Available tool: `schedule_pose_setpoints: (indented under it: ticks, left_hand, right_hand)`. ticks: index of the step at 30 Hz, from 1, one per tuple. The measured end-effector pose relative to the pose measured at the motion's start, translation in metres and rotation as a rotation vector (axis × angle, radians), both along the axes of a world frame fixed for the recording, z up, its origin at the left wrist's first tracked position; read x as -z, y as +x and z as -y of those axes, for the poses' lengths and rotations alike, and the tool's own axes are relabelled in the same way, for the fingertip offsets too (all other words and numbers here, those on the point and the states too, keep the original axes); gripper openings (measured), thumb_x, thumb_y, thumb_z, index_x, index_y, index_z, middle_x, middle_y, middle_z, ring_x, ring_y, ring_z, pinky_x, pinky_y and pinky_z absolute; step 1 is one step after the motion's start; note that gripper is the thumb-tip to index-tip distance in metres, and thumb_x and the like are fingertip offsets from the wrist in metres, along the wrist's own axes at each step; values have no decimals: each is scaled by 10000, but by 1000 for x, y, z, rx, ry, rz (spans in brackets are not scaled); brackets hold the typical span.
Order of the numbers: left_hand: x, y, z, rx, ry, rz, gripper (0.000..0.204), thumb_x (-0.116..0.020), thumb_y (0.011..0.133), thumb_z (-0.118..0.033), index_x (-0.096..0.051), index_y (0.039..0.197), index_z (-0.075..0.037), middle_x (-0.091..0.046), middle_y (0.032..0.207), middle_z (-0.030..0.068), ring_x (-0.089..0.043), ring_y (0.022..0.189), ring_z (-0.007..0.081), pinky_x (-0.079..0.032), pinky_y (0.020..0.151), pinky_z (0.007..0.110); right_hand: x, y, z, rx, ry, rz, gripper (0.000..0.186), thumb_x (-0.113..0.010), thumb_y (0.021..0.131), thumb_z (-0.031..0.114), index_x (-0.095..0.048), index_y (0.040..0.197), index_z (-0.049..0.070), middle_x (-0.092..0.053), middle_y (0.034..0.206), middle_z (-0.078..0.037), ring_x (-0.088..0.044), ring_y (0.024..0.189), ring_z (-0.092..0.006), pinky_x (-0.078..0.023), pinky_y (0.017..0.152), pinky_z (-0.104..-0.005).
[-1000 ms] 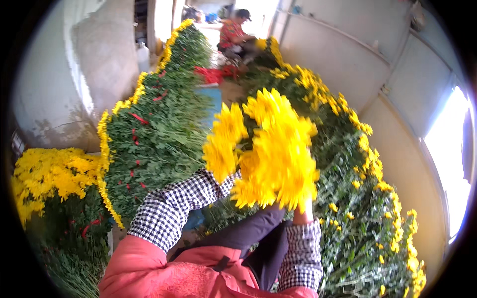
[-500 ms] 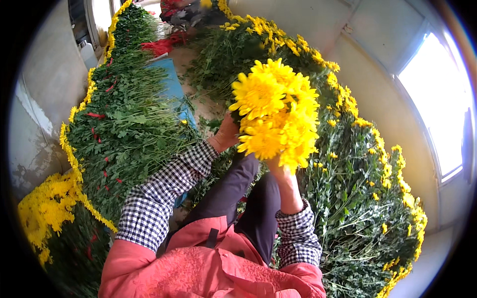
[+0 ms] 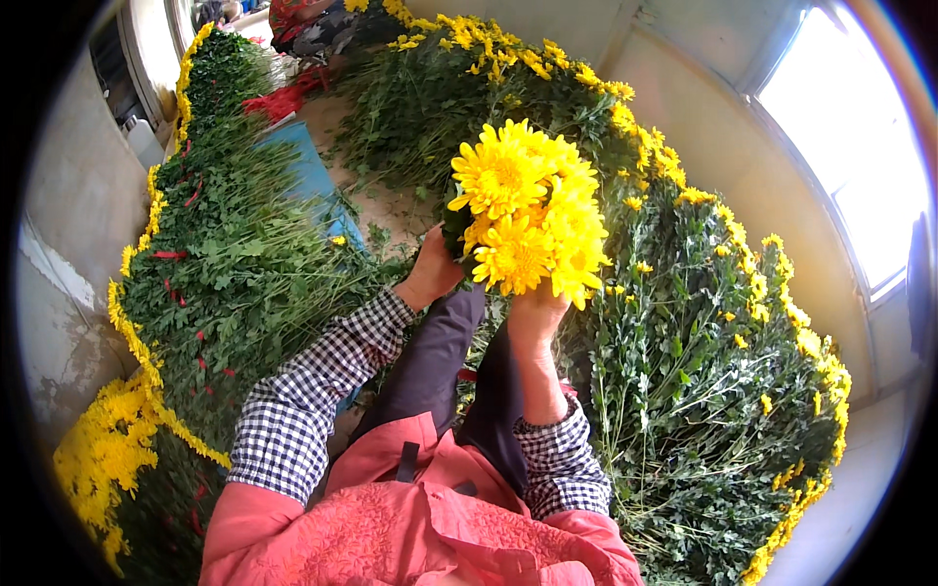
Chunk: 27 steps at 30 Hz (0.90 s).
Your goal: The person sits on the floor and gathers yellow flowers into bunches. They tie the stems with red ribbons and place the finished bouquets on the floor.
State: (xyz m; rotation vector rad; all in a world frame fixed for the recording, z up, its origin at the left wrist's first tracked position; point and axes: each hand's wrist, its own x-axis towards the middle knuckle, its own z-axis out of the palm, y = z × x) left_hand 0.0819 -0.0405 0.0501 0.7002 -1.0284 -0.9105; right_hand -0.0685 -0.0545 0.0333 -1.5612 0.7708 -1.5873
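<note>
A bunch of yellow chrysanthemums (image 3: 528,210) is held up in front of me, its blooms turned toward the camera. My left hand (image 3: 432,270) grips the bunch from the left, just under the flower heads, with its fingertips hidden behind leaves and petals. From below and to the right, my right hand (image 3: 537,317) is closed round the bunch; the blooms cover most of its fingers. The stems are out of sight behind the heads and my hands. My knees are right beneath the bunch.
Long rows of cut chrysanthemums lie on the left (image 3: 234,234) and right (image 3: 684,391), blooms outward along the walls. Red ties (image 3: 283,98) and a blue sheet (image 3: 303,176) lie between them. Another person (image 3: 313,24) sits at the far end. A bright window (image 3: 850,146) is at right.
The view has shifted slightly. The bunch and both hands appear a little further left in the picture, still in the same hold. More of the right hand shows below the blooms.
</note>
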Motion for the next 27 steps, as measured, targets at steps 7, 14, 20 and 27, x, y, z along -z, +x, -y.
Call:
schedule_pose_setpoints:
  ticks: [7, 14, 20, 27]
  left_hand:
    - [7, 4, -7, 391, -60, -462, 447, -609, 887, -212, -505, 1288, -44, -590, 1200, 80, -570, 1108, 188, -467, 959, 353]
    - [-59, 37, -21, -508, -392, -12, 319, -601, 928, -163, -539, 1202, -12, -619, 1101, 94, -602, 1014, 194, -478, 898, 319]
    - [-72, 165, -118, -735, -12, -267, 456, -727, 828, -362, -613, 1108, -21, -641, 1152, 136, -605, 1087, 235, -431, 1023, 429]
    - [-30, 261, -253, -873, 94, -636, 289, -678, 864, -361, -648, 912, -77, -681, 825, 46, -665, 741, 158, -558, 709, 332]
  right_hand:
    - [10, -2, 10, 106, -45, -94, 315, -520, 924, 66, -530, 1232, 0, -589, 1180, -118, -567, 1071, -268, -480, 892, -378]
    - [-67, 26, -37, -95, -225, -27, 398, -423, 1018, 213, -417, 1350, -6, -488, 1351, -160, -531, 1182, -317, -504, 926, -425]
    - [-33, -16, 2, -120, -48, -164, 314, -434, 1025, 221, -531, 1229, 2, -602, 1176, -112, -606, 948, -192, -490, 743, -271]
    - [103, -121, 65, -46, 370, -238, 235, -561, 974, 247, -626, 1108, 65, -665, 908, -43, -587, 692, -88, -438, 555, -192]
